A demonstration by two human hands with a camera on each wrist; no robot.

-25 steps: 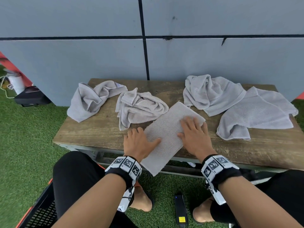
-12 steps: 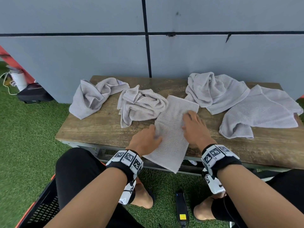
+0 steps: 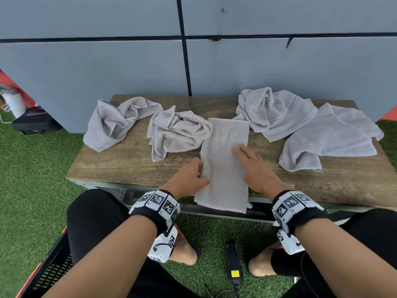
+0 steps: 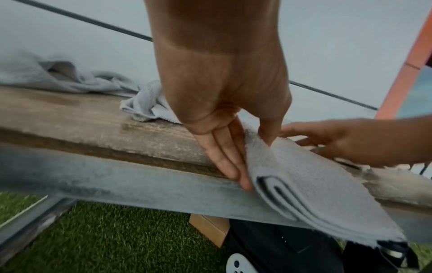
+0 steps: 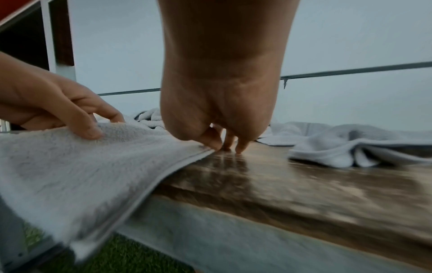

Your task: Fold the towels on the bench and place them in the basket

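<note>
- Folded towel (image 3: 224,166): a long grey strip lying front to back on the wooden worktop (image 3: 120,166), its near end hanging over the front edge. The left wrist view shows several stacked layers at that hanging end (image 4: 311,199).
- Left hand (image 3: 189,177): at the strip's left edge. In the left wrist view the fingers (image 4: 224,157) lie straight and pressed together along the underside of the edge while the thumb sits on top, so the edge is pinched between them.
- Right hand (image 3: 255,168): palm down on the strip's right side, fingers loosely spread and fairly straight in the head view. In the right wrist view the fingertips (image 5: 240,146) touch down at the towel's right edge, where cloth meets wood; it grips nothing.
- Unfolded towels: four grey heaps on the worktop. One crumpled towel (image 3: 111,123) overhangs the far left corner; a second (image 3: 178,132) lies just left of the folded strip, touching it; a third (image 3: 277,112) lies behind and to the right of the strip; a fourth, flatter one (image 3: 328,138) lies at the right end, overlapping the third.
- Basket (image 3: 49,272): a dark slatted crate with an orange rim, on the artificial grass (image 3: 28,179) at the lower left, beside the person's left leg.
- Floor: a black device (image 3: 233,261) with a yellow label lies on the grass between the feet.
</note>
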